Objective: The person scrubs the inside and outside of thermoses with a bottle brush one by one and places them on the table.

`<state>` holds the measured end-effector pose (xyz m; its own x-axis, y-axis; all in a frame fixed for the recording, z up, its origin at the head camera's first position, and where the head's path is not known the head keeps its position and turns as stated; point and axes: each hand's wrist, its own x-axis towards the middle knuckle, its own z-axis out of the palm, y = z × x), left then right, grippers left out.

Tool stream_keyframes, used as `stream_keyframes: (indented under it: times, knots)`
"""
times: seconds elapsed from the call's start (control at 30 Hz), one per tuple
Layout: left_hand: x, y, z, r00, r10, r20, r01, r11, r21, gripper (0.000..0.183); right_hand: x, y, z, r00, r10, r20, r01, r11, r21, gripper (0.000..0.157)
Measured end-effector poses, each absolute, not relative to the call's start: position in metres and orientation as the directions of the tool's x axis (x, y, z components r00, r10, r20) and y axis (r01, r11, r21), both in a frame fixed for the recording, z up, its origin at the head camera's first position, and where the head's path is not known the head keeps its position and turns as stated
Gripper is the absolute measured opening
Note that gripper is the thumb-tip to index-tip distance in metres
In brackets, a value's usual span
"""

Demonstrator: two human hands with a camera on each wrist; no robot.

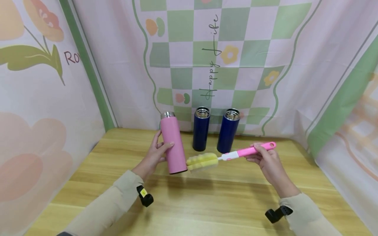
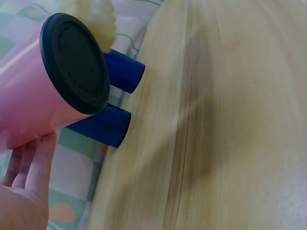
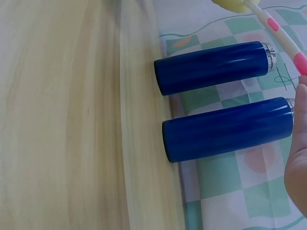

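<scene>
My left hand (image 1: 154, 152) grips a pink thermos bottle (image 1: 173, 144) around its middle, slightly tilted, its metal mouth uncapped at the top. In the left wrist view the dark base (image 2: 76, 64) of this bottle faces the camera, raised above the table. My right hand (image 1: 267, 161) holds a bottle brush (image 1: 248, 151) by its pink handle. The brush's yellow sponge head (image 1: 203, 160) points left and overlaps the lower edge of the pink bottle in the head view. Only part of the right hand shows in the right wrist view.
Two dark blue thermos bottles, one on the left (image 1: 201, 129) and one on the right (image 1: 228, 131), stand uncapped near the table's back edge. Behind them hangs a checkered curtain (image 1: 180, 54). The wooden table (image 1: 189, 206) stretches toward me.
</scene>
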<state>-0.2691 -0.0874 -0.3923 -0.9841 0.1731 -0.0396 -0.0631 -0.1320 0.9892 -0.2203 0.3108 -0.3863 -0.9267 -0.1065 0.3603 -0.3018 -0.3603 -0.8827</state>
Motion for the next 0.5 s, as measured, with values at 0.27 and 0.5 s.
stream_keyframes:
  times: [0.27,0.5]
  knots:
    - [-0.2687,-0.0891,-0.3897,-0.992,0.121,-0.026,-0.047,-0.177,0.983,0.089,-0.2148,0.3138,-0.3877,-0.932,-0.126,0.340,-0.288,-0.312,-0.905,0.025]
    - [-0.2696,-0.0850,-0.3926,-0.995,0.094,-0.013,-0.032,-0.203,0.979,0.089,-0.2137,0.3082,-0.3915,-0.917,-0.169,0.361,-0.291,-0.335,-0.896,0.027]
